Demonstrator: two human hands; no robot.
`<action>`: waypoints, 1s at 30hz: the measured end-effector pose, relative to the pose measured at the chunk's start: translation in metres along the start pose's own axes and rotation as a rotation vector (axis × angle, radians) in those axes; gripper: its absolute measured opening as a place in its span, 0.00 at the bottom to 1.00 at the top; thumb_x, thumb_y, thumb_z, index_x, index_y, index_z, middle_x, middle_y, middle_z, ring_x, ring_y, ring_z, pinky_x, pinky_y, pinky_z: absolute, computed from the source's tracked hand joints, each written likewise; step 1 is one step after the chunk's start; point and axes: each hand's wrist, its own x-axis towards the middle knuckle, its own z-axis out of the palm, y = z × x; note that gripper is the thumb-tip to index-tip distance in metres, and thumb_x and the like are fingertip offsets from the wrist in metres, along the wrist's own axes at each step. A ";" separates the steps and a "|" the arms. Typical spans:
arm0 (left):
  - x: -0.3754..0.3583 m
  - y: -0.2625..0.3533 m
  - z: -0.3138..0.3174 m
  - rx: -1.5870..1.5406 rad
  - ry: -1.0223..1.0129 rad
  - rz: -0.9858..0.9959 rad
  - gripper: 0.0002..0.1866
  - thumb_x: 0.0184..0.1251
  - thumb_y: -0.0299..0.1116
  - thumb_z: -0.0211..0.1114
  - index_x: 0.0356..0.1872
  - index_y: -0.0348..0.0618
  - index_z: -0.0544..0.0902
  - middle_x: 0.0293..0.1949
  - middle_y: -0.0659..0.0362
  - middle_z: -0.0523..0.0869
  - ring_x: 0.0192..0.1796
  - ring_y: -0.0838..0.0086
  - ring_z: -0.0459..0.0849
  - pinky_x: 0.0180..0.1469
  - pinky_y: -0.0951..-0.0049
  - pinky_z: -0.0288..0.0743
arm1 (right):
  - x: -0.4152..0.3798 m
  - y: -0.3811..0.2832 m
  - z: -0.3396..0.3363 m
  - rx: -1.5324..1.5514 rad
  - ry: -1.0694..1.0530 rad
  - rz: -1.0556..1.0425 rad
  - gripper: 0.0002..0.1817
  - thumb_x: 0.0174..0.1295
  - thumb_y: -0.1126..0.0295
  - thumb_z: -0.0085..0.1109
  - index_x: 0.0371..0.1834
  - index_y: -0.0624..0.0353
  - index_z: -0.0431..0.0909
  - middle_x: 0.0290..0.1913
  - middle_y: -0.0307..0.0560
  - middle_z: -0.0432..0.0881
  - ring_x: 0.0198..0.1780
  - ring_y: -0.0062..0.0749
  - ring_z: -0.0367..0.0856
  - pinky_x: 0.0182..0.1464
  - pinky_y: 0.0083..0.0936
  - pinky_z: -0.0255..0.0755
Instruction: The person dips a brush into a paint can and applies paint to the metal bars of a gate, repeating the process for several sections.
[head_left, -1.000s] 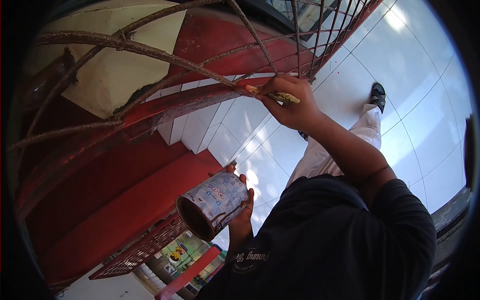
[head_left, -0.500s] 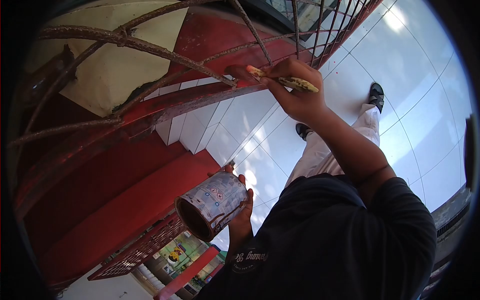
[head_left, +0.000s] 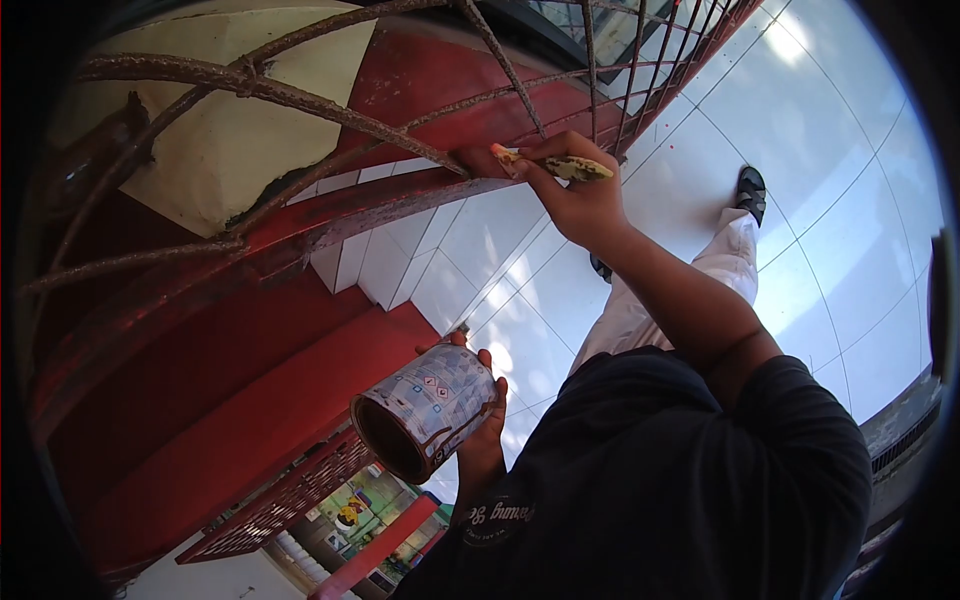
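Observation:
In my right hand (head_left: pixel 585 205) is a paintbrush (head_left: pixel 582 169), pinched by its yellowish, paint-stained handle. Its dark reddish bristles lie at the red metal rail (head_left: pixel 385 202), close to where a rusty bar (head_left: pixel 330 112) meets it. Whether the bristle tips press on the rail is hard to see. Lower down, my left hand (head_left: pixel 488 432) is wrapped around a paint can (head_left: pixel 440 390) with a pale printed label. The can is tilted, its brown-stained open end toward the lower left. Its inside looks dark, and part of my left palm is hidden behind it.
Rusty curved bars cross the upper left in front of a cream panel (head_left: pixel 220 150). A red ledge (head_left: pixel 270 380) runs below the rail. White floor tiles (head_left: pixel 830 230) lie to the right, with my shoe (head_left: pixel 751 194) on them. A red lattice (head_left: pixel 275 495) is at lower left.
My right hand and the brush have shifted slightly left along the red rail, bringing the bristles nearer the rusty bar. My left hand and the paint can stay almost still.

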 end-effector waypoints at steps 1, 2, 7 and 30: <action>0.000 0.001 -0.003 -0.001 0.001 0.003 0.25 0.76 0.56 0.48 0.72 0.75 0.65 0.77 0.57 0.60 0.73 0.45 0.66 0.67 0.31 0.65 | 0.003 -0.009 -0.003 0.021 0.034 0.173 0.07 0.60 0.72 0.70 0.36 0.60 0.80 0.35 0.42 0.86 0.36 0.23 0.84 0.38 0.20 0.76; 0.000 0.002 -0.004 -0.005 0.003 0.005 0.25 0.76 0.56 0.48 0.71 0.75 0.65 0.77 0.57 0.61 0.73 0.45 0.66 0.67 0.31 0.65 | 0.005 -0.004 -0.005 0.022 0.052 0.205 0.07 0.61 0.72 0.69 0.35 0.60 0.80 0.34 0.42 0.86 0.36 0.22 0.84 0.37 0.20 0.76; 0.002 0.002 -0.006 -0.022 -0.003 0.013 0.25 0.76 0.56 0.49 0.71 0.74 0.66 0.76 0.57 0.61 0.73 0.46 0.66 0.67 0.31 0.65 | 0.014 0.017 -0.025 -0.063 0.148 0.222 0.07 0.62 0.72 0.68 0.34 0.60 0.79 0.32 0.41 0.86 0.34 0.20 0.83 0.36 0.19 0.75; 0.024 0.016 -0.021 -0.030 -0.451 -0.061 0.32 0.72 0.63 0.48 0.74 0.70 0.62 0.79 0.58 0.54 0.78 0.51 0.58 0.70 0.19 0.34 | -0.023 -0.019 -0.116 -0.031 0.288 0.192 0.09 0.62 0.73 0.67 0.37 0.65 0.76 0.35 0.47 0.83 0.33 0.27 0.84 0.36 0.24 0.80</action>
